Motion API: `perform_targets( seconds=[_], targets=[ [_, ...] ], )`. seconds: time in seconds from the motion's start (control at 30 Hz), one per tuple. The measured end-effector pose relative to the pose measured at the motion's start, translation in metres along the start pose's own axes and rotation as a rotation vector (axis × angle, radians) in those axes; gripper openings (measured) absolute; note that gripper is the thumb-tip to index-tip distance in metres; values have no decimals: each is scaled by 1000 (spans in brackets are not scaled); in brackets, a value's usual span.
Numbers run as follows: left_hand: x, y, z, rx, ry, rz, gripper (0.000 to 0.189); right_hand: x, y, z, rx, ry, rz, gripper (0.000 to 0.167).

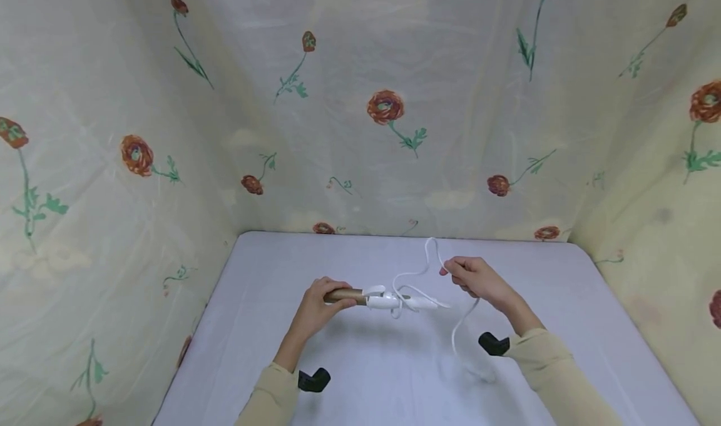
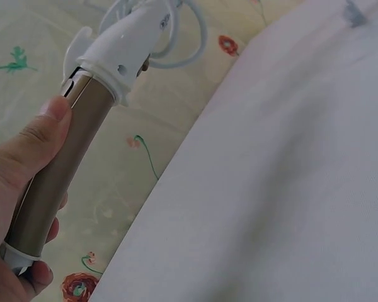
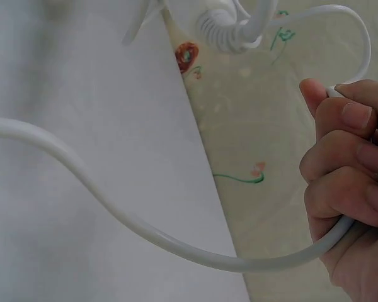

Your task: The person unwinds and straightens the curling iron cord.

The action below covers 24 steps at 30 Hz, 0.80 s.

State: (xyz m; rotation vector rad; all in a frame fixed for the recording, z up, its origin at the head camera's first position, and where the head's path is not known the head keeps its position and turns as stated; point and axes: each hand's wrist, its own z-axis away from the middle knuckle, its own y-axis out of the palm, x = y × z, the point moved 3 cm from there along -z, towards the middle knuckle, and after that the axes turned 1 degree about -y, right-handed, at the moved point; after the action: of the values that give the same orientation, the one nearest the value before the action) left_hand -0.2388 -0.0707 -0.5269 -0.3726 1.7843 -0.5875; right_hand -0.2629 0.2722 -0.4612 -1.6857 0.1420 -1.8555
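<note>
A curling iron (image 1: pixel 383 301) with a brown-gold barrel (image 2: pixel 69 163) and a white handle (image 2: pixel 126 47) is held level above the table. My left hand (image 1: pixel 317 304) grips it round the barrel, thumb along the near side. The white power cord (image 1: pixel 419 273) loops loosely over the handle. My right hand (image 1: pixel 473 278) holds the cord in curled fingers, to the right of the iron. From that fist a length of cord (image 3: pixel 195 255) hangs down toward the table. In the right wrist view the ribbed cord sleeve (image 3: pixel 223 31) shows at the handle's end.
The table (image 1: pixel 270 269) has a white cover. Floral-patterned sheeting (image 1: pixel 360 157) rises behind it and on both sides. Black wrist mounts (image 1: pixel 314 380) stick out inward from both sleeves.
</note>
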Motion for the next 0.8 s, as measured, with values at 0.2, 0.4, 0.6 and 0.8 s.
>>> perform_targets(
  seconds=[0.2,0.4,0.6,0.8],
  targets=[
    [-1,1,-1,3,4,-1,44,15,-3,11,-13,-54,-16,40],
    [-3,2,-1,-7,19,0,41,29,-5,23,-6,-105,-13,37],
    [-4,3,-1,-16,-9,-3,42,43,-5,36,18,-149,15,34],
    [-4,3,-2,-55,-43,8,45,58,-2,50,76,-206,33,28]
  ],
)
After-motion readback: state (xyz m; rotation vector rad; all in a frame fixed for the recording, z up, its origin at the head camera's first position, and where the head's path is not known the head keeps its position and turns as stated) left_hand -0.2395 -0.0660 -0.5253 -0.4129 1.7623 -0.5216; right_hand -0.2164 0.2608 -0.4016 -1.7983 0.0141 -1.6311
